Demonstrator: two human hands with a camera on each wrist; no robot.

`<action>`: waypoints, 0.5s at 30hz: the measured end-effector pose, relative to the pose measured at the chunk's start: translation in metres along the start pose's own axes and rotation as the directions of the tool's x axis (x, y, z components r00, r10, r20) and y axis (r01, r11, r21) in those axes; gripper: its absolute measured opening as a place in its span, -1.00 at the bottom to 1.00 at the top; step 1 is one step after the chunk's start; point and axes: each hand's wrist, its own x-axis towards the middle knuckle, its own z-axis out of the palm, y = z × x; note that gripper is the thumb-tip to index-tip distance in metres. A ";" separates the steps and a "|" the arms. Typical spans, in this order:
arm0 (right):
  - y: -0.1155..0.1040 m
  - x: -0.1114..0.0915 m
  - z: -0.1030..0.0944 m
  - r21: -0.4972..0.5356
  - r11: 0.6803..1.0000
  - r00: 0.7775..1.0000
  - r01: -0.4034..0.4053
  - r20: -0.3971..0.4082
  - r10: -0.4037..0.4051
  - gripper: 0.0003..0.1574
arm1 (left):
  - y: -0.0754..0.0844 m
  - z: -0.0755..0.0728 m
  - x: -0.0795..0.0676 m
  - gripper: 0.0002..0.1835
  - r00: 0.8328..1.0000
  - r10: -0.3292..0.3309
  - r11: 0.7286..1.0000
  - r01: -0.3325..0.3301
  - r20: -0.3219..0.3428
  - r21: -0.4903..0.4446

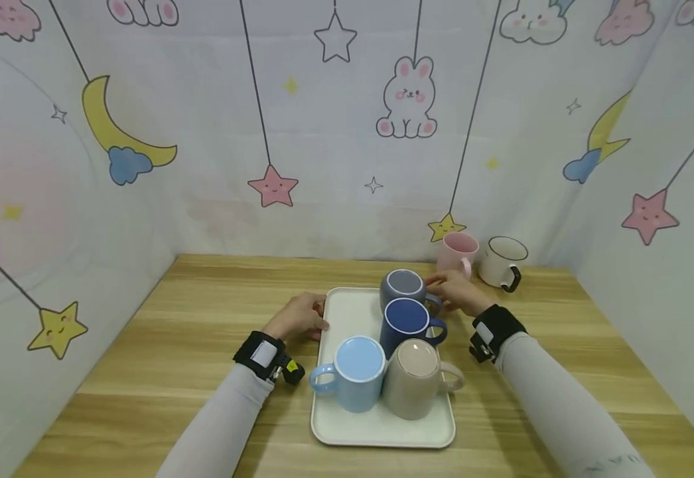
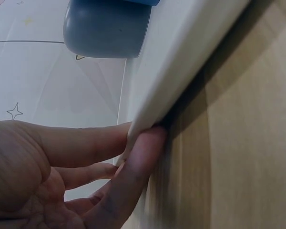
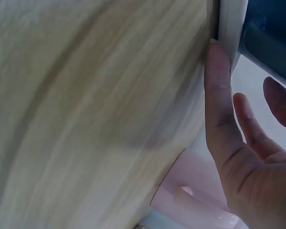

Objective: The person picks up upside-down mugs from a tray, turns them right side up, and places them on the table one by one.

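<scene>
A white rectangular tray [image 1: 377, 433] lies on the wooden table with several mugs upside down on it. They are a grey mug [image 1: 390, 295] at the far end, a dark blue mug [image 1: 396, 332], a light blue mug [image 1: 360, 378] and a taupe mug [image 1: 409, 385]. My left hand [image 1: 298, 315] pinches the tray's left rim between thumb and fingers, clear in the left wrist view. At the far right side, beside the grey mug's handle, is my right hand [image 1: 457, 292]. Its digits look fairly straight; one touches the tray's outer edge, the others spread apart.
Behind the right hand an upright pink mug [image 1: 457, 249] stands near the back wall. Next to it is an upright white enamel mug [image 1: 496, 265] with a black handle. Printed cloth walls [image 1: 347, 133] enclose the table [image 1: 204, 332] at the back and sides.
</scene>
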 end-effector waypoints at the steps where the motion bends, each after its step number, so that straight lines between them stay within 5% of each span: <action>1: 0.001 0.002 0.001 0.003 1.000 1.000 -0.007 0.003 0.007 -0.48 | 0.000 0.000 0.000 -0.55 1.000 0.002 1.000 -0.002 -0.001 0.000; 15: 0.009 0.017 0.007 0.005 0.998 0.998 -0.059 0.018 0.059 -0.50 | 0.002 0.000 -0.002 -0.68 1.000 -0.003 1.000 0.003 -0.006 0.010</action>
